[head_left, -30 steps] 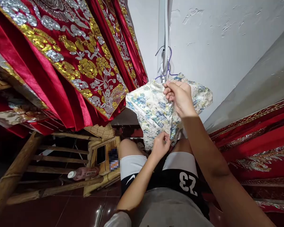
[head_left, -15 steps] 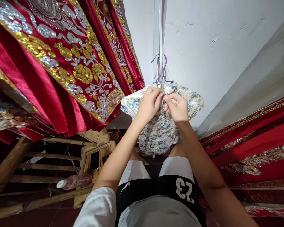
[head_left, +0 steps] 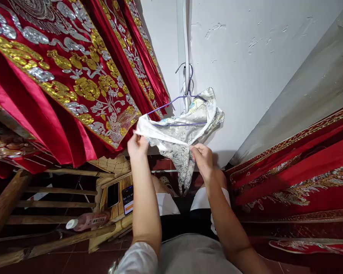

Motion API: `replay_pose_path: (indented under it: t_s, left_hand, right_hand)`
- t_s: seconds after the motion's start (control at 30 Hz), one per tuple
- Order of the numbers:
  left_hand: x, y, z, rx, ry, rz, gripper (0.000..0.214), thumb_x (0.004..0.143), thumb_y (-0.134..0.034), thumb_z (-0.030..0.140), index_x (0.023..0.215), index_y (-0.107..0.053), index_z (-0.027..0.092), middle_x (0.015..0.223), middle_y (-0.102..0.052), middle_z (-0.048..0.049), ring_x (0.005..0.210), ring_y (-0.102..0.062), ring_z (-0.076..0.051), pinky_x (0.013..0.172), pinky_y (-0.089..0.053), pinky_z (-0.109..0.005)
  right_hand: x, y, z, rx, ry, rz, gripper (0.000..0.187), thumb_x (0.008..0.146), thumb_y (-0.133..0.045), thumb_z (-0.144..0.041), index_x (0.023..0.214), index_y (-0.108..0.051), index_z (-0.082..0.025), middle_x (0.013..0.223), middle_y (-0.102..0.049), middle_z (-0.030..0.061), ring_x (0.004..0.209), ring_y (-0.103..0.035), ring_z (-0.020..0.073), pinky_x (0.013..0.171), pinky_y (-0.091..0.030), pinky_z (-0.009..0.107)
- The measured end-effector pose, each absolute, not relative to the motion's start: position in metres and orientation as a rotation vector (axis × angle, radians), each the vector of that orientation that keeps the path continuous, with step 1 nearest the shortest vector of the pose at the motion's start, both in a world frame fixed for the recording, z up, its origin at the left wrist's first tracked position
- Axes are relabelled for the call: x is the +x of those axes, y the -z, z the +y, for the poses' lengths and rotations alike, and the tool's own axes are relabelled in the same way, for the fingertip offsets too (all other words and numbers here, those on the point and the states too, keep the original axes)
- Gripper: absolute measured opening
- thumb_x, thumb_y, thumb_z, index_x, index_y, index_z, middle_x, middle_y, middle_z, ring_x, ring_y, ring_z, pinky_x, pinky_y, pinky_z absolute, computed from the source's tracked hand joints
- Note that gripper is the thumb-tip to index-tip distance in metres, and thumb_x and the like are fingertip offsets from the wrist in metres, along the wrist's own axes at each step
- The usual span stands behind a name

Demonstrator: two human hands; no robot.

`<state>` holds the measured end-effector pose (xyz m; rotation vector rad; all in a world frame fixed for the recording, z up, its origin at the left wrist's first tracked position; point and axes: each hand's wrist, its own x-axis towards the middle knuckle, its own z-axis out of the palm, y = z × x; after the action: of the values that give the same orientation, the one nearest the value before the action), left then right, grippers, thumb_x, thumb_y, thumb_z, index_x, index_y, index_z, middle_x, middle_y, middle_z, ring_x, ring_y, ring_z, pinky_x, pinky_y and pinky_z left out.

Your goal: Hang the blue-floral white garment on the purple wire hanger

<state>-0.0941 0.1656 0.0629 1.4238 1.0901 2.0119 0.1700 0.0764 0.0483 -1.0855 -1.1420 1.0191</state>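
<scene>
A pale floral garment (head_left: 180, 135) hangs askew on a purple wire hanger (head_left: 175, 99) hooked on a white wall strip. My left hand (head_left: 137, 144) pinches the garment's left edge and pulls it out to the side. My right hand (head_left: 202, 160) grips the cloth lower down, near its middle, fingers closed on the fabric. Part of the hanger's bar shows bare where the cloth has slid off.
Red embroidered drapes with gold and silver patterns (head_left: 74, 76) hang close on the left, and more red cloth (head_left: 297, 175) lies on the right. A bamboo rack (head_left: 60, 198) below left holds a phone (head_left: 127, 199) with a lit screen and a pink bottle (head_left: 87, 220).
Both hands have moved down from the garment's collar and spread apart, opening the cloth and pulling it partly off the hanger. The view has shifted a little.
</scene>
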Motion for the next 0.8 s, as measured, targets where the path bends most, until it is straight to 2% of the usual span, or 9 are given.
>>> replay_pose_path:
  t_s: [0.07, 0.1, 0.17, 0.23, 0.3, 0.37, 0.5, 0.63, 0.8]
  left_hand:
    - [-0.074, -0.032, 0.147, 1.150, -1.956, 1.067, 0.034, 0.107, -0.029, 0.020, 0.097, -0.062, 0.016, 0.095, -0.075, -0.0105, 0.105, -0.071, -0.019, 0.100, -0.057, -0.046]
    - [-0.060, -0.018, 0.136, 0.746, -1.918, 0.986, 0.028, 0.104, -0.037, 0.021, 0.098, -0.064, 0.016, 0.099, -0.076, -0.0116, 0.108, -0.072, -0.020, 0.102, -0.056, -0.045]
    - [-0.033, 0.007, 0.115, 0.229, -1.809, 0.891, 0.018, 0.098, -0.049, 0.021, 0.102, -0.066, 0.017, 0.103, -0.077, -0.0115, 0.109, -0.072, -0.020, 0.100, -0.056, -0.038]
    - [-0.009, 0.023, 0.098, 0.088, -1.756, 0.876, 0.012, 0.093, -0.058, 0.020, 0.100, -0.067, 0.016, 0.103, -0.077, -0.0097, 0.103, -0.074, -0.017, 0.097, -0.055, -0.030]
    - [0.007, 0.029, 0.085, 0.164, -1.748, 0.868, 0.008, 0.088, -0.066, 0.022, 0.094, -0.066, 0.016, 0.101, -0.077, -0.0077, 0.098, -0.074, -0.015, 0.094, -0.055, -0.026]
    - [0.018, 0.021, 0.077, 0.275, -1.749, 0.808, 0.015, 0.083, -0.073, 0.027, 0.086, -0.063, 0.017, 0.106, -0.077, -0.0073, 0.097, -0.073, -0.016, 0.094, -0.055, -0.028]
    - [0.030, -0.020, 0.063, 0.452, -1.718, 0.644, 0.029, 0.076, -0.083, 0.033, 0.084, -0.059, 0.020, 0.127, -0.074, -0.0089, 0.107, -0.071, -0.022, 0.096, -0.056, -0.037]
    - [0.046, -0.051, 0.043, 0.593, -1.625, 0.579, 0.031, 0.077, -0.086, 0.038, 0.086, -0.061, 0.020, 0.126, -0.074, -0.0077, 0.113, -0.071, -0.024, 0.103, -0.053, -0.037]
    - [0.072, -0.061, 0.020, 0.967, -1.467, 0.570, 0.028, 0.090, -0.073, 0.048, 0.085, -0.068, 0.021, 0.120, -0.076, -0.0090, 0.121, -0.068, -0.029, 0.108, -0.051, -0.043]
  right_hand:
    - [0.169, -0.041, 0.065, -1.091, -1.031, -1.079, 0.032, 0.080, -0.069, -0.048, 0.064, -0.055, -0.023, 0.045, -0.047, -0.0055, 0.043, -0.042, 0.0120, 0.046, -0.031, 0.027]
    - [0.169, -0.036, 0.060, -1.086, -1.035, -1.050, 0.033, 0.080, -0.070, -0.049, 0.064, -0.055, -0.023, 0.044, -0.046, -0.0058, 0.042, -0.041, 0.0118, 0.046, -0.032, 0.027]
    - [0.175, -0.027, 0.052, -1.078, -1.032, -0.987, 0.037, 0.080, -0.071, -0.049, 0.062, -0.052, -0.024, 0.042, -0.044, -0.0061, 0.041, -0.039, 0.0113, 0.046, -0.031, 0.028]
    - [0.186, -0.018, 0.047, -1.088, -1.034, -0.919, 0.037, 0.077, -0.072, -0.047, 0.059, -0.049, -0.024, 0.041, -0.041, -0.0068, 0.040, -0.035, 0.0102, 0.044, -0.028, 0.028]
    - [0.198, -0.013, 0.045, -1.121, -1.064, -0.911, 0.034, 0.074, -0.071, -0.043, 0.057, -0.049, -0.023, 0.039, -0.036, -0.0079, 0.038, -0.029, 0.0086, 0.043, -0.022, 0.027]
    - [0.212, -0.011, 0.044, -1.182, -1.142, -1.053, 0.028, 0.074, -0.067, -0.038, 0.056, -0.052, -0.023, 0.038, -0.034, -0.0080, 0.038, -0.027, 0.0083, 0.044, -0.022, 0.027]
    - [0.234, -0.012, 0.039, -1.328, -1.398, -1.506, 0.029, 0.075, -0.067, -0.031, 0.052, -0.052, -0.022, 0.040, -0.046, -0.0038, 0.042, -0.039, 0.0119, 0.048, -0.032, 0.027]
    - [0.237, -0.004, 0.037, -1.390, -1.526, -1.631, 0.033, 0.077, -0.073, -0.041, 0.056, -0.057, -0.021, 0.055, -0.061, 0.0027, 0.054, -0.051, 0.0166, 0.054, -0.038, 0.030]
    - [0.217, 0.007, 0.045, -1.229, -1.255, -1.484, 0.032, 0.085, -0.059, -0.052, 0.078, -0.066, -0.022, 0.078, -0.067, 0.0028, 0.079, -0.060, 0.0232, 0.074, -0.049, 0.035]
